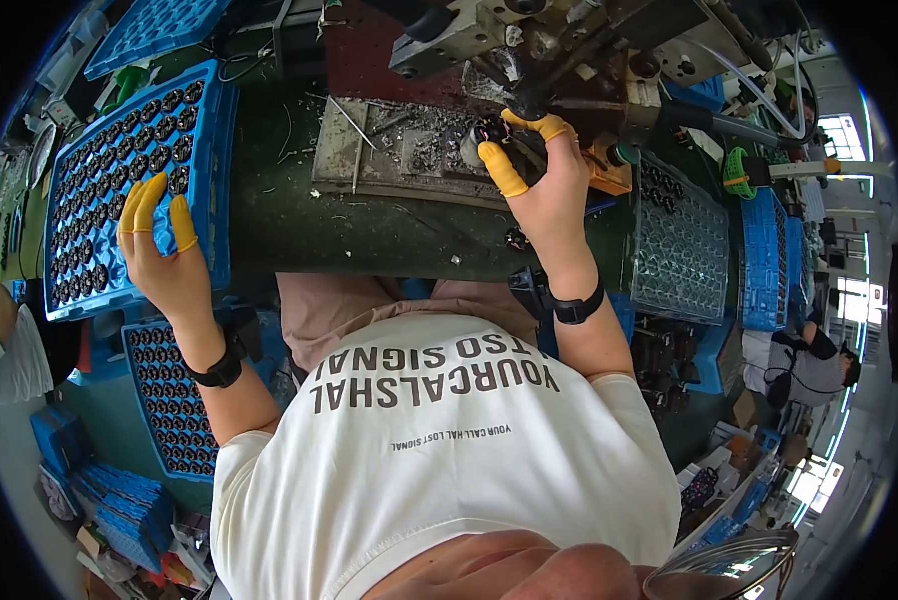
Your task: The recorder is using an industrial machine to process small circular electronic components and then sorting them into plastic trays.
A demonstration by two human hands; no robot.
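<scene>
Yellow finger cots cover several fingertips of both my hands. My left hand (164, 245) is over a blue tray (221, 215) that holds rows of small black round parts (119, 180). Its fingers are apart, close to the parts near the tray's right side, and I see nothing held in them. At the worn metal fixture under the press, my right hand (549, 185) has its thumb and forefinger closed around another black round part (491, 129). A metal post (473, 150) stands just beside that part.
A press head (529, 70) hangs over the fixture, whose base plate (339, 150) carries a thin rod (354, 122) and scattered debris. A clear tray (679, 255) with some black parts lies right. One loose part (515, 238) sits near the bench edge. Another filled tray (174, 400) is lower left.
</scene>
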